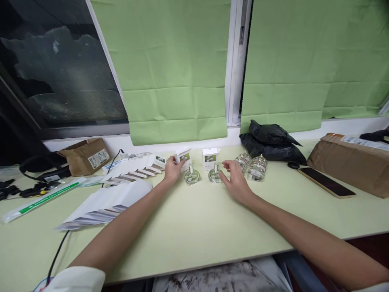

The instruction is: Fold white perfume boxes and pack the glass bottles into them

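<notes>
A small white carton (184, 155) with a green picture panel stands tilted, its top flap open, pinched in the left hand's fingertips. Just right of that grip, two round clear glass bottles (192, 176) (215, 175) stand upright, the farther one touching the right hand's fingertips.

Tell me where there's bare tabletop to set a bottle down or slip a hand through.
Bare table: the near middle between both forearms, and the patch between the right hand and the phone. Crowded: the back row, where boxes and glass bottles cluster by the left hand, and the flat cartons at left.
</notes>
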`<state>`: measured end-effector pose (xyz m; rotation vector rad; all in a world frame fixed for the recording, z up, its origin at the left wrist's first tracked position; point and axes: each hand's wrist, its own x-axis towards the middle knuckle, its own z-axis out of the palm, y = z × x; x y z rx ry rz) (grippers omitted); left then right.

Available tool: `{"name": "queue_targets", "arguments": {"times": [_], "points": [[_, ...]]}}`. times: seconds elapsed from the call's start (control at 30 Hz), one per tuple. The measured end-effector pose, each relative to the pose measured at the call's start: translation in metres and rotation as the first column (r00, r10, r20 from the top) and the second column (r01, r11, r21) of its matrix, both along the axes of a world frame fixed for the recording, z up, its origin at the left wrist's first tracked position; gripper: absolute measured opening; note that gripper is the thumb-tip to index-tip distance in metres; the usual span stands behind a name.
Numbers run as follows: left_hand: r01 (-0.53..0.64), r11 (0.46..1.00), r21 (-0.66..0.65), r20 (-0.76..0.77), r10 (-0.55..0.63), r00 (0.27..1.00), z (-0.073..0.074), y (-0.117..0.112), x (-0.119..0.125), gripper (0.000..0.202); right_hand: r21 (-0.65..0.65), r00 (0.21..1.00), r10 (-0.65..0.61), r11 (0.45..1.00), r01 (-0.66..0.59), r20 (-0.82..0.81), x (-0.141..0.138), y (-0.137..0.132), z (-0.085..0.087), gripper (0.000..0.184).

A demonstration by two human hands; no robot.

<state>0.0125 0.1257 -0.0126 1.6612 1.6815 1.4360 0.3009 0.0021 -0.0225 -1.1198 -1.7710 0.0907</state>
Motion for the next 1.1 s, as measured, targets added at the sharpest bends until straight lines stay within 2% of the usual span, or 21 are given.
{"name": "queue_targets", "arguments": {"times": [0.1, 0.17, 0.27, 0.37, 0.57, 0.77, 0.97, 1.1], "points": [[-0.009, 1.0, -0.014, 0.006, 0.009, 1.0, -0.004, -0.02, -0.006, 0.045, 0.043, 0.999, 0.026, 0.999, -0.026, 0.019, -0.003, -0.006, 0.004, 0.026], [0.036, 0.999, -0.03, 0.006, -0.036, 0.999, -0.006, -0.036, -0.011, 0.048, 0.032, 0.994, 0.1, 0.994, -0.102, 0.047, -0.005, -0.01, 0.006, 0.024], [0.193, 0.98, -0.049, 0.041, -0.191, 0.981, -0.007, -0.059, -0.017, 0.05, -0.047, 0.963, 0.252, 0.968, -0.248, 0.094, -0.007, -0.014, 0.006, 0.022], [0.25, 0.968, -0.02, 0.064, -0.249, 0.966, -0.008, -0.072, -0.02, 0.053, -0.137, 0.931, 0.346, 0.934, -0.33, 0.118, -0.008, -0.016, 0.004, 0.024], [0.373, 0.928, 0.01, 0.146, -0.37, 0.917, -0.007, -0.077, -0.018, 0.058, -0.248, 0.856, 0.499, 0.854, -0.458, 0.136, -0.01, -0.016, 0.004, 0.037], [0.478, 0.878, -0.024, 0.168, -0.468, 0.868, 0.0, -0.083, -0.012, 0.055, -0.368, 0.835, 0.541, 0.799, -0.475, 0.097, -0.011, -0.016, 0.004, 0.045], [0.561, 0.827, -0.039, 0.103, -0.555, 0.826, -0.001, -0.094, -0.004, 0.051, -0.386, 0.817, 0.572, 0.772, -0.505, 0.076, -0.014, -0.02, 0.007, 0.038], [0.517, 0.856, -0.018, 0.011, -0.517, 0.856, -0.001, -0.096, -0.004, 0.042, -0.382, 0.818, 0.56, 0.789, -0.48, 0.128, -0.014, -0.02, 0.006, 0.036]]}}
